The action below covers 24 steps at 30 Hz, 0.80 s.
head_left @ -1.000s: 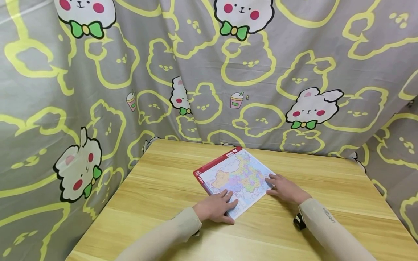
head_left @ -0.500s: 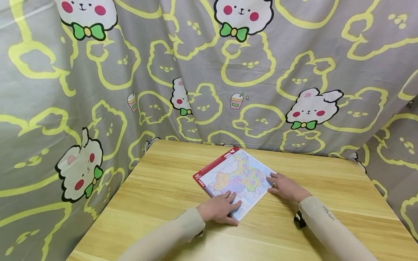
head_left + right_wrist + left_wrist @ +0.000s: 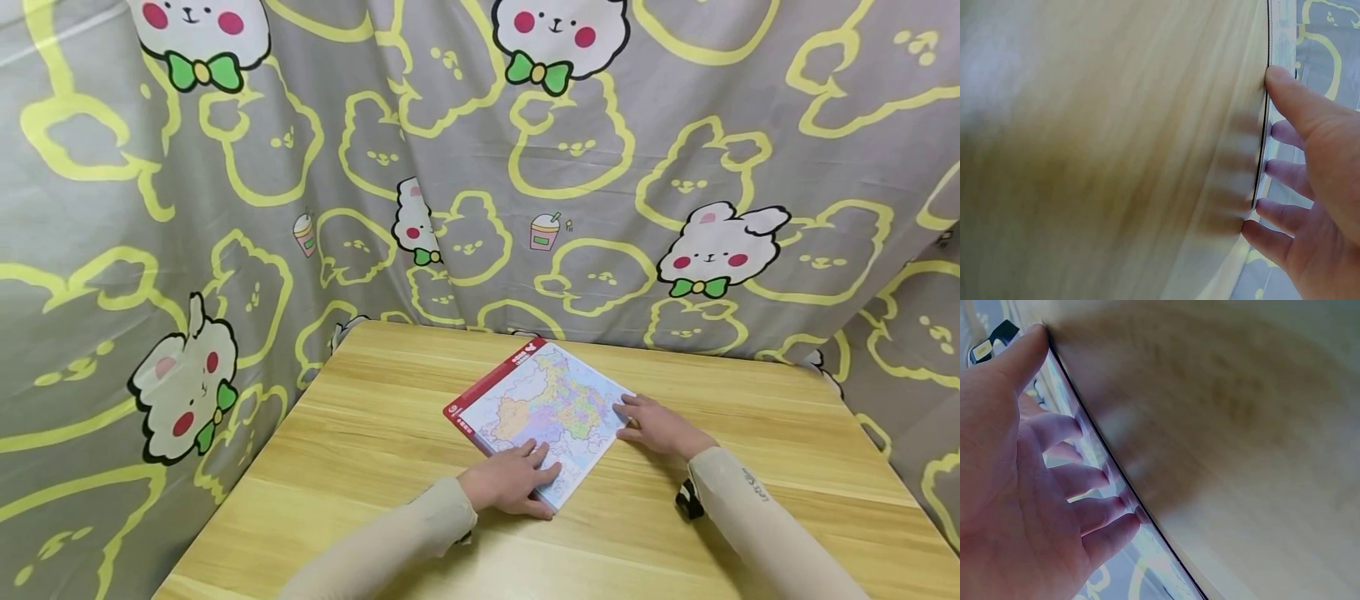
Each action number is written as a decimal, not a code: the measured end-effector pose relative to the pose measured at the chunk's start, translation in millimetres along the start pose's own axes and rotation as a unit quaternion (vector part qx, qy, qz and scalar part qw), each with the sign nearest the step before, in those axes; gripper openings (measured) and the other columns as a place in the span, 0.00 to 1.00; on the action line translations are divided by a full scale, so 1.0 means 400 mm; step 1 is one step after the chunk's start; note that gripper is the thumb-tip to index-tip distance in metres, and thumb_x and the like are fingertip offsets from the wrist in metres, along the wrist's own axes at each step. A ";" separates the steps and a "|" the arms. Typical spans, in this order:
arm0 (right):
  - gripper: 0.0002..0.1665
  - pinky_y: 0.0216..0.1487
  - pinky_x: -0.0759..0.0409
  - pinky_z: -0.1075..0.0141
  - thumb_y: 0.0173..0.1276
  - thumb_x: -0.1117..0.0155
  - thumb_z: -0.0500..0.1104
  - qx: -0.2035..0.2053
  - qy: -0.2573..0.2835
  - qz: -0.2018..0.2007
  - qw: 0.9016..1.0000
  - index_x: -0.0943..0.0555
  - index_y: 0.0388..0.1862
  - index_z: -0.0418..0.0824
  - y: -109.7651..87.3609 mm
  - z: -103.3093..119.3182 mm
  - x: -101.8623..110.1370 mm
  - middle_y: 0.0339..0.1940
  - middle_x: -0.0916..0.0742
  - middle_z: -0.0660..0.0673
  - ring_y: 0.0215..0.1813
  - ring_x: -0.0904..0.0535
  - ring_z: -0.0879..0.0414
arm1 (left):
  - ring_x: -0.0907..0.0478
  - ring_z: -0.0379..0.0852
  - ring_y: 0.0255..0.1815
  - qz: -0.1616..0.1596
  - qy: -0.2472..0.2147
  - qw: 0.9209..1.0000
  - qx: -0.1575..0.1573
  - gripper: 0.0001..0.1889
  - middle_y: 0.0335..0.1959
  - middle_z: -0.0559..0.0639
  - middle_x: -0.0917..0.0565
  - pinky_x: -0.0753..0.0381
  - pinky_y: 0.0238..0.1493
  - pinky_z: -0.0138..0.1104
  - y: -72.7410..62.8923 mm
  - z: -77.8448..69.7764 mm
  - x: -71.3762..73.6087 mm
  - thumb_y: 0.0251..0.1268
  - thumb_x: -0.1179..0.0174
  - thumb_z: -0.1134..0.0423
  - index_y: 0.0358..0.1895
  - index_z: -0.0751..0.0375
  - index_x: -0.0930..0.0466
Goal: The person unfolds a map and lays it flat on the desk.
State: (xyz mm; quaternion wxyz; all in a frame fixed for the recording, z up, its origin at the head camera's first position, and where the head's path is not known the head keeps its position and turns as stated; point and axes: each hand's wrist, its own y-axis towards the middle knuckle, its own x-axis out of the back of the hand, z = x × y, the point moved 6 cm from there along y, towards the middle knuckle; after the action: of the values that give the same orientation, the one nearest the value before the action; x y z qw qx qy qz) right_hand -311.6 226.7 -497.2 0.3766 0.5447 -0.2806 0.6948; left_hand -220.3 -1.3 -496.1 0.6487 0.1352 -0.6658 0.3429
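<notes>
A thin flat map board (image 3: 543, 408) with a red strip along its upper-left side lies turned at an angle on the wooden table. In the head view my left hand (image 3: 512, 480) rests on its near corner, fingers spread over the printed surface and the thumb at the edge. My right hand (image 3: 662, 428) touches the right-hand edge with its fingertips. Both wrist views show the board almost edge-on as a thin dark line. Left fingers (image 3: 1094, 512) reach onto its face, and the right thumb (image 3: 1285, 87) meets its edge.
The wooden table (image 3: 360, 433) surrounds the board on all sides. Grey curtains (image 3: 480, 150) with yellow outlines and cartoon animals hang behind it and at both sides. A dark wrist device (image 3: 688, 500) shows under the right cuff.
The map board has turned slightly counterclockwise, its near corner shifting right and its far corner left. My left hand has moved a little right with it; the right hand has barely shifted.
</notes>
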 end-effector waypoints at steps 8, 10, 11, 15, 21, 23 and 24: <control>0.32 0.61 0.38 0.39 0.68 0.40 0.50 0.000 0.002 0.003 1.000 0.29 0.63 0.29 0.003 -0.008 -0.005 0.65 0.31 0.25 0.65 0.39 0.28 | 0.48 0.52 0.73 0.002 0.008 1.000 0.006 0.40 0.74 0.53 0.46 0.41 0.68 0.40 0.007 -0.003 -0.001 0.62 0.57 0.29 0.74 0.43 0.46; 0.33 0.61 0.38 0.39 0.68 0.40 0.51 -0.001 0.002 0.003 1.000 0.29 0.63 0.29 0.004 -0.008 -0.005 0.65 0.31 0.25 0.65 0.39 0.28 | 0.48 0.51 0.73 0.003 0.008 1.000 0.007 0.40 0.74 0.53 0.45 0.41 0.68 0.40 0.008 -0.003 -0.001 0.62 0.57 0.29 0.74 0.42 0.46; 0.33 0.61 0.38 0.39 0.68 0.40 0.51 -0.001 0.001 0.004 1.000 0.29 0.63 0.29 0.004 -0.009 -0.005 0.65 0.31 0.25 0.66 0.39 0.28 | 0.48 0.51 0.73 0.003 0.008 1.000 0.008 0.40 0.74 0.52 0.45 0.41 0.68 0.40 0.008 -0.003 -0.002 0.62 0.57 0.29 0.74 0.42 0.46; 0.33 0.61 0.38 0.39 0.68 0.40 0.51 -0.004 0.005 0.005 1.000 0.29 0.63 0.29 0.005 -0.011 -0.006 0.65 0.31 0.25 0.66 0.40 0.28 | 0.48 0.51 0.73 0.005 0.007 1.000 0.009 0.39 0.74 0.52 0.45 0.41 0.68 0.40 0.009 -0.003 -0.001 0.62 0.57 0.29 0.74 0.42 0.46; 0.34 0.61 0.39 0.39 0.68 0.40 0.52 -0.010 0.008 0.009 1.000 0.30 0.64 0.30 0.008 -0.017 -0.009 0.65 0.32 0.25 0.66 0.41 0.27 | 0.48 0.51 0.73 0.004 0.003 1.000 0.011 0.39 0.74 0.52 0.46 0.41 0.68 0.41 0.015 -0.002 -0.001 0.62 0.56 0.29 0.74 0.42 0.46; 0.34 0.62 0.40 0.39 0.68 0.40 0.52 -0.012 0.014 0.012 1.000 0.30 0.64 0.30 0.009 -0.019 -0.009 0.66 0.33 0.25 0.66 0.41 0.27 | 0.49 0.51 0.73 0.004 0.000 1.000 0.011 0.39 0.74 0.52 0.46 0.41 0.68 0.42 0.017 -0.001 -0.001 0.62 0.57 0.29 0.74 0.41 0.46; 0.35 0.63 0.40 0.39 0.68 0.40 0.52 -0.015 0.019 0.013 1.000 0.30 0.65 0.30 0.010 -0.021 -0.009 0.66 0.33 0.25 0.67 0.42 0.28 | 0.49 0.51 0.73 0.004 -0.002 1.000 0.011 0.39 0.75 0.52 0.46 0.41 0.68 0.42 0.018 -0.001 -0.002 0.62 0.57 0.29 0.74 0.41 0.46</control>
State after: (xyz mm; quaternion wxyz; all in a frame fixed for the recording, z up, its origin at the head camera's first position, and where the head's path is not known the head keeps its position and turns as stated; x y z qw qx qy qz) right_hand -319.0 230.5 -502.8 0.3812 0.5220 -0.2906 0.7055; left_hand -224.5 4.1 -498.8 0.6446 0.1405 -0.6639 0.3523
